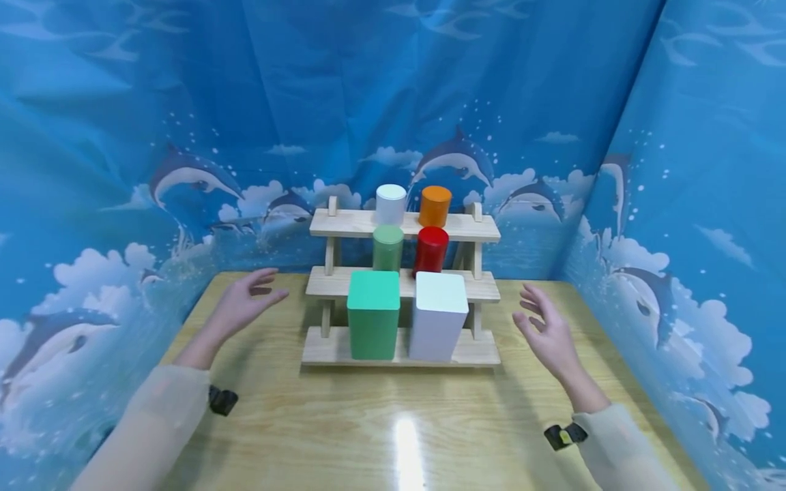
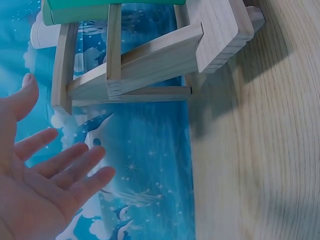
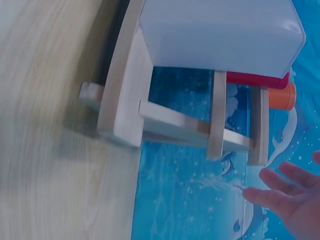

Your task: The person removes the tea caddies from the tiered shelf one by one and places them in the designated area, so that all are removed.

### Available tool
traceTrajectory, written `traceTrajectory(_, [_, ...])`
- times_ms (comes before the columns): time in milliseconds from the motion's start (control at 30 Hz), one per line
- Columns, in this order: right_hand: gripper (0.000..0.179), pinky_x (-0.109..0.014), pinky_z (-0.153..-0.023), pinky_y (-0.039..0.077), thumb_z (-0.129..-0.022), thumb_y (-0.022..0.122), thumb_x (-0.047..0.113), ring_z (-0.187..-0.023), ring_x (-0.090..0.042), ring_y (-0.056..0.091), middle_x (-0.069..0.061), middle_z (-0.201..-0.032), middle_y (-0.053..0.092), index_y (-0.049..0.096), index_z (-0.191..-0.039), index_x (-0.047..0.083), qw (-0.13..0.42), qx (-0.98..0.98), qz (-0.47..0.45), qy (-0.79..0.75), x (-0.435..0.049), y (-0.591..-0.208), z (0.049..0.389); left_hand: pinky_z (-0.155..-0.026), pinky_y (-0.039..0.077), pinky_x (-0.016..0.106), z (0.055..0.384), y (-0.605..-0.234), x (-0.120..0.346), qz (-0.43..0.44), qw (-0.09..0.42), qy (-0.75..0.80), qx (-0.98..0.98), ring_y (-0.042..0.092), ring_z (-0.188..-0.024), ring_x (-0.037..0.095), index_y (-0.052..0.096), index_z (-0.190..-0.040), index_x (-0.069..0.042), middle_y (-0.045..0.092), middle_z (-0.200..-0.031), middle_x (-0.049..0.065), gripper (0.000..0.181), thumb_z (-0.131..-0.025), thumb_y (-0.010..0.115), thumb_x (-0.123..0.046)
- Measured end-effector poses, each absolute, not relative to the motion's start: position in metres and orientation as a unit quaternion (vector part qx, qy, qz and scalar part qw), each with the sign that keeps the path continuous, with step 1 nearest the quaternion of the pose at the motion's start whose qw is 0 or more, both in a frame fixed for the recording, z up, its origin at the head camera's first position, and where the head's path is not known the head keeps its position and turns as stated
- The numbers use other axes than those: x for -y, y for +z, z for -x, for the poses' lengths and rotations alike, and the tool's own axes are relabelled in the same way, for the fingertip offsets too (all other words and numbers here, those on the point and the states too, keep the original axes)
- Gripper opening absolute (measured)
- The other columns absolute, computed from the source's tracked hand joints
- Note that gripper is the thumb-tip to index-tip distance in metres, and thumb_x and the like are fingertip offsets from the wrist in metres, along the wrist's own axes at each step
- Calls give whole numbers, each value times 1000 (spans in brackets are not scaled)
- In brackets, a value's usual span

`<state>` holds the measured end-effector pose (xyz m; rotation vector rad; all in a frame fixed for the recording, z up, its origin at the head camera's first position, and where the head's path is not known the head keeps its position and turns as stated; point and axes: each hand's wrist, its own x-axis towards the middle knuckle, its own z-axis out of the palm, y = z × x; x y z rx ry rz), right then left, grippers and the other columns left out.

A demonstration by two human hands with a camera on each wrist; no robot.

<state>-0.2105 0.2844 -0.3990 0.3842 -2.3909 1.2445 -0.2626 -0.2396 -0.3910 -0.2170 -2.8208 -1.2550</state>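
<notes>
A three-tier wooden stand [image 1: 319,349] is between my two hands. Its bottom step holds a tall green box [image 1: 373,320] and a white box [image 1: 439,324]. On the middle step are a green cylinder [image 1: 387,249] and a red cylinder [image 1: 431,249], their lower parts partly hidden by the boxes. A white cylinder [image 1: 390,204] and an orange cylinder [image 1: 434,206] top the stand. My left hand [image 1: 248,300] hovers left of it, fingers relaxed and palm facing in, holding nothing. To the right, my right hand [image 1: 548,334] is likewise raised with loosely bent fingers and nothing in them.
The stand rests toward the back of a wood-grain table [image 1: 307,423]. Blue curtains [image 1: 295,88] printed with dolphins and clouds enclose the back and sides. A dark wrist device [image 1: 222,400] sits at the left cuff, another dark device [image 1: 565,436] at the right.
</notes>
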Motion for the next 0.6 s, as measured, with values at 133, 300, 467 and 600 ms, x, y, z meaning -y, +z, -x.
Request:
traceTrajectory(133, [53,-20,-89,47,-92,58,6,-116,-37,48,-21,-131,46,36,-140,2,189,848,-151,472,-277,-395,212,-90,46,53,270,-396,235,63,23,-449,891,46,-117,42,37,-141,-7,40,-138,23,80,-82,60,-57])
traceTrajectory(300, [52,-8,-84,42,-91,57,3,-115,-42,46,-26,-131,45,36,-138,-3,174,836,-166,493,-262,-386,210,-91,46,51,280,-401,228,57,9,-508,859,45,-119,40,36,-141,-8,38,-139,22,77,-83,62,-52])
traceTrajectory(467, [50,-9,-84,43,-91,56,-1,-113,-47,45,-32,-129,43,35,-135,-10,165,829,-178,504,-247,-377,205,-91,47,48,284,-403,223,48,-15,-547,836,45,-120,39,35,-141,-7,38,-139,23,77,-84,63,-50])
traceTrajectory(600, [50,-14,-87,45,-91,56,-1,-115,-46,44,-31,-131,42,35,-136,-8,156,819,-197,515,-245,-383,212,-93,46,46,286,-402,220,41,-33,-581,812,44,-121,38,35,-141,-5,37,-139,23,70,-87,64,-39])
